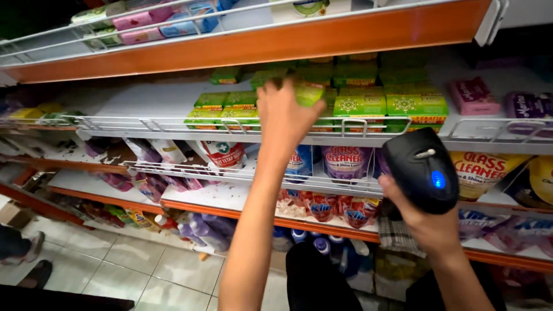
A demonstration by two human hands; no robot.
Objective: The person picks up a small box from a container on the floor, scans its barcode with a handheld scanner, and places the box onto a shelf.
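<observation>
My left hand (283, 112) reaches up to the white wire-fronted shelf (173, 124) and grips a small green box (309, 94) among rows of green boxes (360, 106). My right hand (423, 222) is lower and to the right, closed around a black handheld scanner (420, 167) with a blue light on its back. The scanner is in front of the shelf of refill pouches (345, 161).
Pink and purple packs (473, 95) lie at the shelf's right end. An orange-edged shelf (259, 43) hangs overhead with pastel packs. Lower shelves hold pouches and bottles (201, 230). Another person's feet (26, 259) stand on the tiled floor at left.
</observation>
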